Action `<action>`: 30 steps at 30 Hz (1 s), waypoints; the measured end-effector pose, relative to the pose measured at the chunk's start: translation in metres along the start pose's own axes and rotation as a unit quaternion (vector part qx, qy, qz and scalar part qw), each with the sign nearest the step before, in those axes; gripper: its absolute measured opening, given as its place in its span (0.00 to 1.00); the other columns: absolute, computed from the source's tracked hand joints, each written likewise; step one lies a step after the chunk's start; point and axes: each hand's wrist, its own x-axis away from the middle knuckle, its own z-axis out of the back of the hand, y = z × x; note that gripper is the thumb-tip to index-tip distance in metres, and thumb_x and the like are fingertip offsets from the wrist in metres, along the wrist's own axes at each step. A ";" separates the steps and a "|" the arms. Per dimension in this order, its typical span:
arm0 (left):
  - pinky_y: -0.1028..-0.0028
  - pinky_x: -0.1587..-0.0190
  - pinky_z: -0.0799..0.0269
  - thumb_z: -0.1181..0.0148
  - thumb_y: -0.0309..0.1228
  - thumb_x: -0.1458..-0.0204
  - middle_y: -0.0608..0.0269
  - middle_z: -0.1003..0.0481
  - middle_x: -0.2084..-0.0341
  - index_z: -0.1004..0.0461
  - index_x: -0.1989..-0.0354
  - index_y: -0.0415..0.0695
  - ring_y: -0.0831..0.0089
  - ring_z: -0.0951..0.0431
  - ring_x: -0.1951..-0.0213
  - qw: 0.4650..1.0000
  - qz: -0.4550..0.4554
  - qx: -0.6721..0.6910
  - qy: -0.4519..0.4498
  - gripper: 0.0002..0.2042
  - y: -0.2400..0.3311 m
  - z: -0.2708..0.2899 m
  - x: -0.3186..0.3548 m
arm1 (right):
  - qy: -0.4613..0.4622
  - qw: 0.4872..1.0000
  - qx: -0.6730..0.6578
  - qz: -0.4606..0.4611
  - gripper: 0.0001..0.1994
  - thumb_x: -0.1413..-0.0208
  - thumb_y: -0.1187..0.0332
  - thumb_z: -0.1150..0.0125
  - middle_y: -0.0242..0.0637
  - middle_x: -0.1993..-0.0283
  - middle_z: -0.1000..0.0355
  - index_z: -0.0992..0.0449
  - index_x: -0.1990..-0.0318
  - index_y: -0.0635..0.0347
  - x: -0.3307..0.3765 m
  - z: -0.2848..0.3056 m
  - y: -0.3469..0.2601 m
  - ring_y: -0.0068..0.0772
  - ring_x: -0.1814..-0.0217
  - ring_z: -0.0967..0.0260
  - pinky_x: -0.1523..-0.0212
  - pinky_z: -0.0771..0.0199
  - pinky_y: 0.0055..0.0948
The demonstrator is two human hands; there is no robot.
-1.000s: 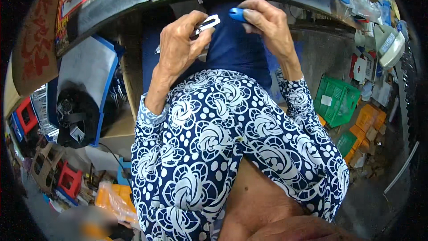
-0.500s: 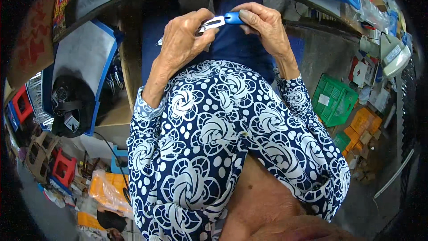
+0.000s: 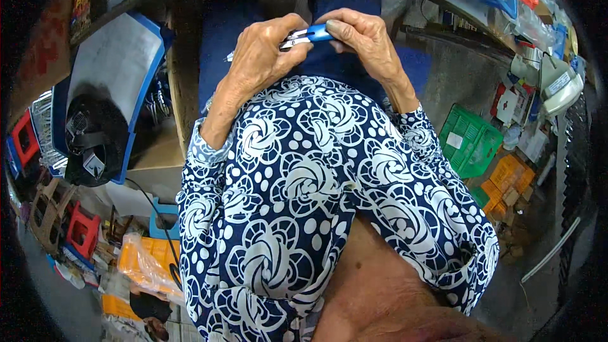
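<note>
The person is sitting or standing over dark blue trousers [image 3: 345, 57], with both forearms in blue-and-white floral sleeves [image 3: 304, 183] filling the middle of the view.

The left hand [image 3: 263, 57] is curling closed around the metal end of a small blue-handled tool [image 3: 304, 36], thumb pressing on top. The right hand [image 3: 361, 41] is pinching the blue end of the same tool between thumb and fingertips, the remaining fingers folding loosely. The tool is lying level between the two hands, above the trousers and close to the body. Whether it is a clipper or a small cutter cannot be told.

Procedure, as judged from the grip:
1. Keeping the left hand steady as the anchor is advisable.
2. The right fingertips are doing the fine work, so a light pinch should serve better than a full squeeze.
3. Holding the tool over the lap is limiting where it would land if it slipped.

Surroundings, in descending size: a grey concrete floor [image 3: 456, 82] is showing on the right. A blue-edged open case [image 3: 114, 69] with a black item inside is lying at left. A green plastic crate [image 3: 472, 142] is standing at right, with orange crates [image 3: 506, 180] just beside it. A red stool [image 3: 82, 231] is sitting at lower left among clutter.
</note>
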 end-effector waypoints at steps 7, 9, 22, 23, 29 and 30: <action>0.67 0.74 0.31 0.44 0.31 0.61 0.53 0.26 0.81 0.27 0.71 0.41 0.60 0.26 0.79 0.998 0.047 0.027 -0.036 0.09 -0.006 0.005 0.017 | -0.082 0.994 0.068 0.035 0.14 0.48 0.63 0.46 0.29 0.73 0.33 0.29 0.58 0.63 0.008 -0.008 0.009 0.18 0.71 0.37 0.69 0.34 0.16; 0.67 0.73 0.31 0.44 0.31 0.61 0.53 0.26 0.81 0.27 0.71 0.41 0.59 0.26 0.78 0.997 0.052 0.034 -0.039 0.09 -0.010 0.003 0.022 | -0.087 0.992 0.086 0.041 0.15 0.51 0.65 0.43 0.30 0.72 0.33 0.29 0.57 0.63 0.009 -0.012 0.016 0.19 0.70 0.36 0.67 0.34 0.18; 0.66 0.73 0.31 0.43 0.31 0.59 0.50 0.26 0.79 0.28 0.70 0.39 0.58 0.25 0.77 0.996 0.045 0.033 -0.070 0.10 -0.022 -0.009 0.043 | -0.139 0.974 0.162 0.080 0.16 0.50 0.71 0.47 0.45 0.62 0.29 0.33 0.52 0.62 0.024 -0.028 0.032 0.43 0.60 0.30 0.62 0.31 0.32; 0.66 0.71 0.31 0.43 0.31 0.59 0.50 0.26 0.79 0.28 0.69 0.39 0.58 0.25 0.76 0.995 0.048 0.035 -0.086 0.10 -0.021 -0.009 0.043 | -0.130 0.968 0.177 0.120 0.16 0.50 0.71 0.47 0.45 0.61 0.30 0.34 0.52 0.62 0.026 -0.028 0.037 0.43 0.59 0.30 0.62 0.31 0.32; 0.64 0.69 0.32 0.43 0.33 0.59 0.49 0.27 0.79 0.29 0.69 0.39 0.56 0.26 0.74 0.991 0.051 0.031 -0.119 0.11 -0.028 -0.016 0.045 | -0.109 0.947 0.213 0.213 0.16 0.52 0.73 0.45 0.46 0.66 0.33 0.35 0.55 0.66 0.031 -0.032 0.061 0.46 0.65 0.32 0.65 0.31 0.33; 0.64 0.69 0.32 0.43 0.33 0.59 0.49 0.27 0.79 0.29 0.69 0.39 0.56 0.26 0.74 0.991 0.053 0.030 -0.120 0.11 -0.028 -0.017 0.046 | -0.110 0.948 0.211 0.213 0.16 0.52 0.73 0.45 0.46 0.66 0.33 0.35 0.55 0.66 0.031 -0.033 0.063 0.46 0.65 0.32 0.65 0.31 0.33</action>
